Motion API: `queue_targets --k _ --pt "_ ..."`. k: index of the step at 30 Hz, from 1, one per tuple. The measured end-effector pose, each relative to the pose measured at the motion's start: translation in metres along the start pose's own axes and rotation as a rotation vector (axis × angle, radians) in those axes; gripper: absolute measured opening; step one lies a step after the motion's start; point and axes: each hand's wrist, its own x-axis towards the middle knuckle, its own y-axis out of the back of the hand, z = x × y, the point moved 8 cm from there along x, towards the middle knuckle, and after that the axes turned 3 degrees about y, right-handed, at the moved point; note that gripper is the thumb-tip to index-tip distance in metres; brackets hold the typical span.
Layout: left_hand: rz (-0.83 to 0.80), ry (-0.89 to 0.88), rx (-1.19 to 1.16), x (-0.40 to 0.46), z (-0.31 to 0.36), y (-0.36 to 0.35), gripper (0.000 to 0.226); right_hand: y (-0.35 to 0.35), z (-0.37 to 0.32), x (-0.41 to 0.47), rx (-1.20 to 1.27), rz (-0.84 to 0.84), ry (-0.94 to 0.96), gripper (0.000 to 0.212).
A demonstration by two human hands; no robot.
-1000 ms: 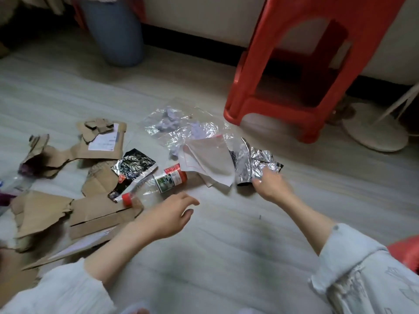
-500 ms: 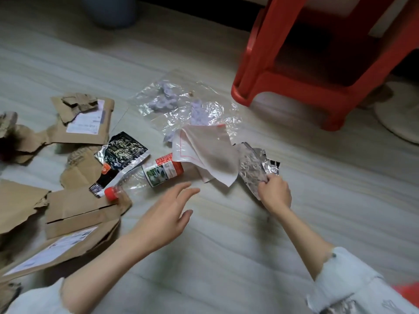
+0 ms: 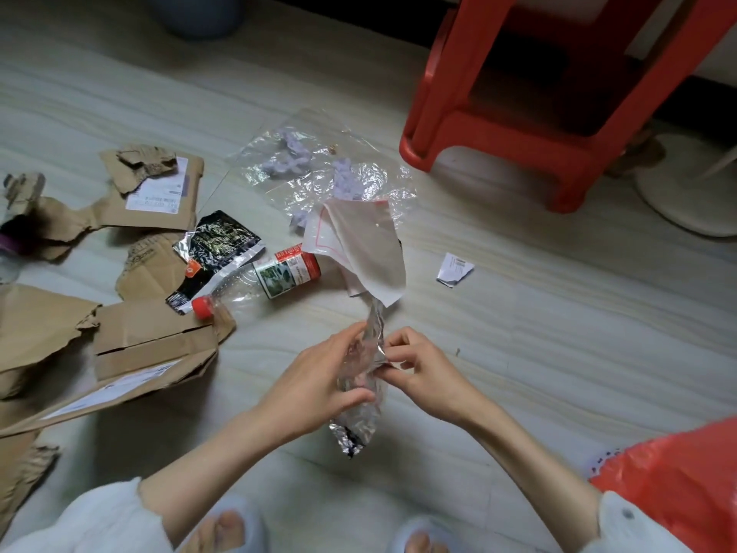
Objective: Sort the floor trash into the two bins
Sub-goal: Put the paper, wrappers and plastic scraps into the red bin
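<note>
Pale floor [image 3: 518,353] is lying littered with cardboard [image 3: 151,345] at left; near centre, left hand [image 3: 319,381] and right hand [image 3: 418,369] are both pinching a foil wrapper [image 3: 359,421].

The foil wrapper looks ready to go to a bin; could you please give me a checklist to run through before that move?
1. Left hand grips foil wrapper: ok.
2. Right hand pinches wrapper: ok.
3. Wrapper clear of the floor: cannot tell.
4. Wrapper free of the white bag: cannot tell, its tip runs under the bag's edge.
5. Right bin for it in view: cannot tell; only a grey bin base shows.
</note>
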Motion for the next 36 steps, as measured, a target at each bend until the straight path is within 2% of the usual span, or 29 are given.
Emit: queue_targets --k 4,6,9,12,14,16,19,21,23,24,26,28,31,36 --pt "0.145 0.093 0.007 0.000 -0.009 0.016 0.038 0.000 -0.008 0.004 0.111 0.074 0.005 0.015" --pt "0.200 0.139 -0.001 0.003 -0.016 0.026 0.026 0.011 -0.003 0.009 0.166 0.174 -0.027 0.018" --pt "0.279 0.198 -0.058 0.005 -0.034 0.043 0.032 0.043 0.030 0.027 -0.009 0.334 -0.118 0.008" --pt "0.355 0.235 -0.131 0.002 -0.050 0.058 0.037 0.092 0.081 0.050 -0.359 0.353 -0.311 0.031" --pt "0.352 0.267 -0.171 0.002 -0.063 0.059 0.043 0.119 0.109 0.065 -0.488 0.336 -0.401 0.040" --pt "0.282 0.322 -0.208 0.004 -0.082 0.053 0.051 0.132 0.128 0.083 -0.535 0.316 -0.464 0.044" --pt "0.117 0.349 -0.238 0.006 -0.099 0.039 0.071 0.134 0.138 0.108 -0.570 0.277 -0.451 0.045" --pt "0.076 0.304 -0.219 0.009 -0.102 0.039 0.088 0.127 0.139 0.121 -0.594 0.222 -0.435 0.040" --pt "0.067 0.281 -0.192 0.012 -0.105 0.040 0.095 0.119 0.139 0.126 -0.618 0.189 -0.443 0.036" --pt "0.061 0.282 -0.174 0.012 -0.105 0.041 0.090 0.117 0.138 0.127 -0.615 0.210 -0.452 0.033" --pt "0.046 0.296 -0.144 0.012 -0.101 0.042 0.065 0.117 0.133 0.125 -0.523 0.312 -0.464 0.029" --pt "0.059 0.321 -0.146 0.011 -0.100 0.043 0.049 0.115 0.129 0.121 -0.393 0.400 -0.465 0.033" --pt "0.105 0.356 -0.172 0.007 -0.103 0.047 0.052 0.114 0.127 0.113 -0.255 0.462 -0.457 0.038" --pt "0.077 0.408 -0.113 0.002 -0.103 0.045 0.047 0.116 0.122 0.090 0.018 0.556 -0.473 0.028"
